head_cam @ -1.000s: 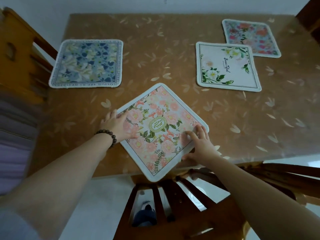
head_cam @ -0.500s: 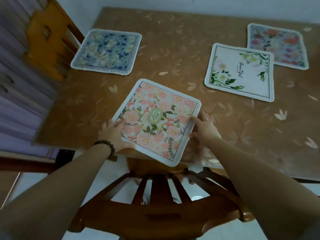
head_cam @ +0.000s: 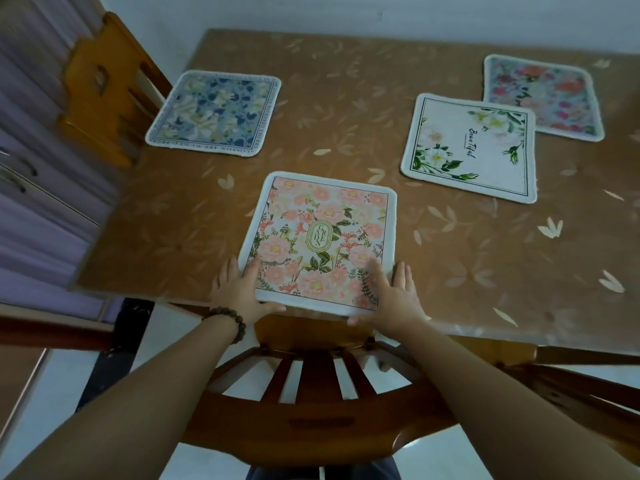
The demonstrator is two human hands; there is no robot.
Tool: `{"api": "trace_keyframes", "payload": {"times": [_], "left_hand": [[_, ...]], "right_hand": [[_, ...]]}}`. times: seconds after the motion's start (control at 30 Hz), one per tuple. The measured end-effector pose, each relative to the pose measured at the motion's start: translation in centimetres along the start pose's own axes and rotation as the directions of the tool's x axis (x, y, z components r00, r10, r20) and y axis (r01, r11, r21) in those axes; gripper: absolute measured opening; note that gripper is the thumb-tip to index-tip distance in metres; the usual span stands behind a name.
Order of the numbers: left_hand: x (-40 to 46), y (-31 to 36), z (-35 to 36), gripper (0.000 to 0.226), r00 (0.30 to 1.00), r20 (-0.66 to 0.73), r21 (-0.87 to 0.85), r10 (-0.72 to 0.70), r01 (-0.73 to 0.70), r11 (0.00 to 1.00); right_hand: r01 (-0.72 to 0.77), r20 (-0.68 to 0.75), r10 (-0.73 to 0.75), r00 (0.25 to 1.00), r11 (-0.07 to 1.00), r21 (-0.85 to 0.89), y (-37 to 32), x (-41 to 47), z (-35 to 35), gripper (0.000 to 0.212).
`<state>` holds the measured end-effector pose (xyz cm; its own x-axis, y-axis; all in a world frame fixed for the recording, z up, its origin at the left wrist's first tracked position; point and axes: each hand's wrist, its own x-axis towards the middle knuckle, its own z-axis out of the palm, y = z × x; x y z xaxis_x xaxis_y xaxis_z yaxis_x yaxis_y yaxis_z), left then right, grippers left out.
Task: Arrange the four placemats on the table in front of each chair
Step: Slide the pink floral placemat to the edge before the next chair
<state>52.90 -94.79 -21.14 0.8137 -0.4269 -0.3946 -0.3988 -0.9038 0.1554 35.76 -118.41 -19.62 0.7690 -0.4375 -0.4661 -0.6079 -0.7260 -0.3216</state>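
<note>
A pink floral placemat [head_cam: 322,233] lies square to the near edge of the brown table [head_cam: 346,109], right behind a wooden chair [head_cam: 311,403]. My left hand [head_cam: 239,292] grips its near left corner and my right hand [head_cam: 394,299] grips its near right corner, fingers flat on top. A blue floral placemat [head_cam: 214,112] lies at the left edge in front of another chair [head_cam: 100,84]. A white placemat with green leaves [head_cam: 474,147] and a multicoloured floral placemat [head_cam: 543,95] sit close together at the far right, corners nearly touching.
A purple curtain [head_cam: 38,188] hangs along the left side. A second chair's frame [head_cam: 588,386] shows at the lower right under the table edge. A pale wall runs behind the table. A bead bracelet [head_cam: 230,320] is on my left wrist.
The pink placemat has been turned from a diamond angle to lie straight along the near table edge. Both hands shifted to its near corners, and my view moved left.
</note>
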Motion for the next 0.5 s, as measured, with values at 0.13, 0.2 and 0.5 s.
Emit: {"api": "trace_keyframes", "payload": {"times": [0.13,0.2,0.5], "left_hand": [[-0.4,-0.4,0.4,0.117,0.999,-0.034,-0.036,0.02,-0.021,0.999],[-0.5,-0.6,0.3,0.114,0.998,-0.044,-0.042,0.033,-0.035,0.998],[-1.5,-1.0,0.6,0.098,0.991,-0.103,-0.077,0.083,-0.091,0.993]], "right_hand": [[0.014,-0.032,-0.013,0.999,0.999,0.049,-0.5,-0.5,1.1,0.123],[0.012,-0.049,-0.008,0.999,0.997,0.078,-0.4,-0.5,1.1,0.118],[-0.037,-0.044,0.041,0.998,0.995,0.09,-0.4,-0.9,1.3,0.115]]}}
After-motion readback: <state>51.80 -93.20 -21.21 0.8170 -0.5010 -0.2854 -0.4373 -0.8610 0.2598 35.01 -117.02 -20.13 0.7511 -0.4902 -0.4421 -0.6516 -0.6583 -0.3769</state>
